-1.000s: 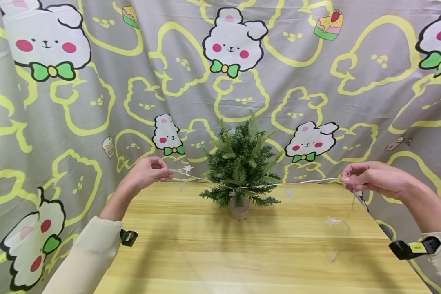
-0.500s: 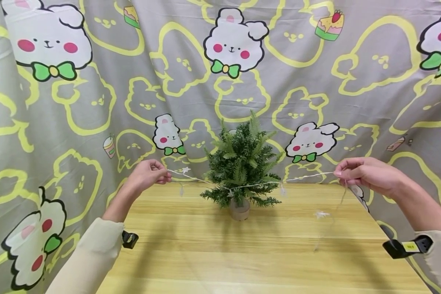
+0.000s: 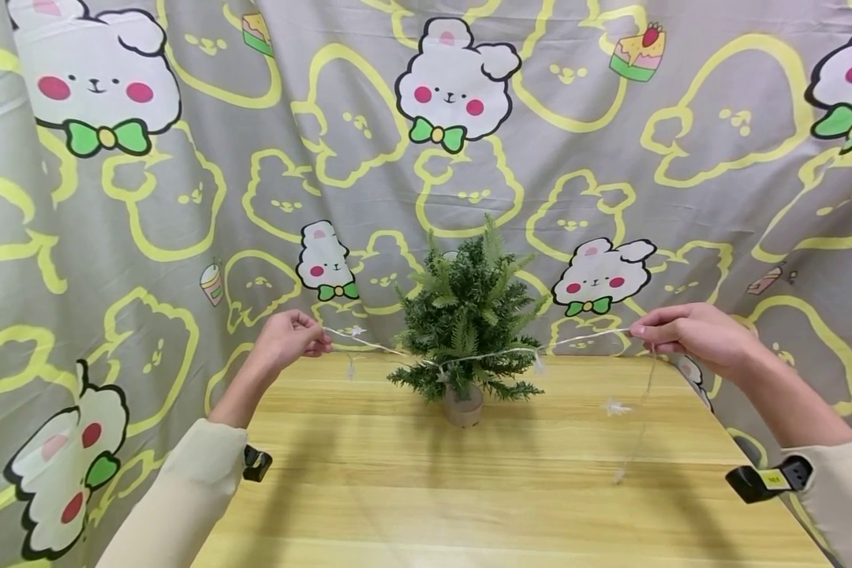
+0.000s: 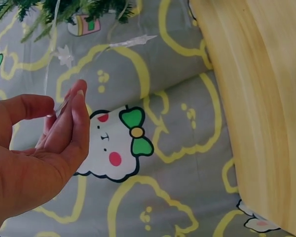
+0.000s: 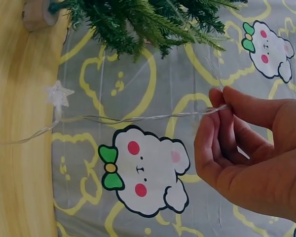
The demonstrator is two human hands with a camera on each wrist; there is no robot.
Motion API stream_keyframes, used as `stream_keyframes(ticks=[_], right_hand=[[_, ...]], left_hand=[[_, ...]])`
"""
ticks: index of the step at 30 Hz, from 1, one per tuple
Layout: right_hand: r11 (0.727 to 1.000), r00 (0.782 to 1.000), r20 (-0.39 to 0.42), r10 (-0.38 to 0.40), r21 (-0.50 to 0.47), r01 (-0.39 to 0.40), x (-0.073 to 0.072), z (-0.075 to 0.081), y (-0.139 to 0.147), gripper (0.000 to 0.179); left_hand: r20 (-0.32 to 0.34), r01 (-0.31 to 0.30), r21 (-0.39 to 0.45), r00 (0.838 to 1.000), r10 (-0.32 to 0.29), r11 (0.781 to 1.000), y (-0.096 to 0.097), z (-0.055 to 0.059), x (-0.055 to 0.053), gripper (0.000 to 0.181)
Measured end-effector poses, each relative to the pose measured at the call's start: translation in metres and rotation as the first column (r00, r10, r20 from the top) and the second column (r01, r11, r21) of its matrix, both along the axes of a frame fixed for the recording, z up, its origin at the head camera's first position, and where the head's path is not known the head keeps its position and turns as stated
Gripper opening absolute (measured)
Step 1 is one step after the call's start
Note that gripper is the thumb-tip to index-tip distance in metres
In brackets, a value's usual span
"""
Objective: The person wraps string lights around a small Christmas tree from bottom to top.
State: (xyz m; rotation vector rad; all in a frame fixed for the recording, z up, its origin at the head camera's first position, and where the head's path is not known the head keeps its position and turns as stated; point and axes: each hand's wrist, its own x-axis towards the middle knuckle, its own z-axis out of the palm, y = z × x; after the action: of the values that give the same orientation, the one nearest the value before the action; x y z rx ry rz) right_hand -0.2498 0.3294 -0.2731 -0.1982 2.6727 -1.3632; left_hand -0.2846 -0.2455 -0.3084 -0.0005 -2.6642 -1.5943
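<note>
Clear, thin wire makes up the string of lights [image 3: 479, 357], and in the head view it's slung between two hands with a gentle sag at the middle! The left hand [image 3: 289, 338] pinches one stretch, the right hand [image 3: 703, 335] pinches another, and between them the line crosses in front of the lower branches of the small tree [image 3: 468, 292]; whether it touches them, this view can't settle. Below the right grip a loose tail dangles over the wooden table [image 3: 511, 505], a hanging star [image 3: 615, 408] on it.

Over to the left wrist: thumb and fingertips meet on the wire, partly hidden by the fingers themselves. Just beyond that pinch hangs a pale star [image 4: 64, 56], another near it. Featherlight stuff, by the look of it, limp and likely to twist or snag on needles.

Now the right wrist, and it's a neat fingertip pinch on bare wire! One strand leads away from the grip to a clear star [image 5: 58, 93]; another runs off beyond the fingertips. Smooth wire could slip, the stars look brittle, so plain wire between them seems the best place to hold.
</note>
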Motion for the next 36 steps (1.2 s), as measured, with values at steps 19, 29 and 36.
stream_keyframes(ticks=[19, 29, 36], right_hand=[[0.976, 0.999, -0.017, 0.042, -0.214, -0.045, 0.005, 0.02, 0.001, 0.017], [0.882, 0.997, 0.016, 0.081, -0.468, -0.064, 0.006, 0.028, 0.011, 0.027], [0.839, 0.994, 0.009, 0.113, -0.537, -0.09, 0.006, 0.032, 0.019, 0.032]], left_hand=[[0.014, 0.038, 0.101, 0.999, -0.039, 0.994, -0.006, 0.006, 0.003, 0.018], [0.017, 0.126, 0.027, 0.992, -0.127, 0.992, -0.001, 0.017, 0.014, 0.019], [0.017, 0.154, -0.013, 0.988, -0.154, 0.988, 0.004, 0.024, 0.023, 0.018]])
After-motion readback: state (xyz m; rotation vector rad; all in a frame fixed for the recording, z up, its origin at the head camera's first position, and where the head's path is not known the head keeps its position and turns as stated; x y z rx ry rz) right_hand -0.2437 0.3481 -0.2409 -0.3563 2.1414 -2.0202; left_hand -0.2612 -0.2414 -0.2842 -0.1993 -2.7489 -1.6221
